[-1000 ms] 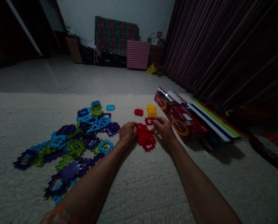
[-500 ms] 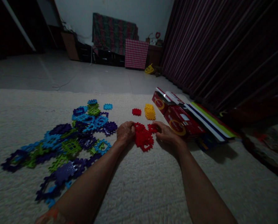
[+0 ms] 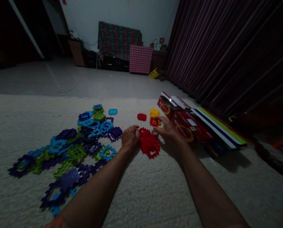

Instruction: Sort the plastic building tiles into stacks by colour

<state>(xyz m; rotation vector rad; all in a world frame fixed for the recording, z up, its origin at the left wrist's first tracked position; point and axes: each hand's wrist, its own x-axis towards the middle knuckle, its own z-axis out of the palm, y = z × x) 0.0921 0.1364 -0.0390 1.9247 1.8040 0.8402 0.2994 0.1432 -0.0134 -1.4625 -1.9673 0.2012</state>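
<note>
Between my thumb and fingers, my right hand [image 3: 168, 129] pinches a red interlocking plastic tile [image 3: 153, 122], raised just in front of a stack of yellow tiles [image 3: 154, 112] and partly covering it. Curled at the left edge of a small pile of red tiles [image 3: 150, 145] is my left hand [image 3: 130, 137]; whether its fingers grip one of them is hidden. A single red tile [image 3: 141, 117] lies flat beyond the pile, left of the yellow stack.
Blue, green and purple tiles [image 3: 76, 151] spread in a heap on the left of the pale quilted mat [image 3: 141, 196]. A light blue tile [image 3: 112, 111] lies apart from them. Red boxes [image 3: 190, 125] with open flaps stand at right, before a dark curtain [image 3: 210, 47].
My right hand has lifted a red tile off the right side of the pile and carried it forward to the yellow stack. My left hand stays by the pile. The view has shifted slightly.
</note>
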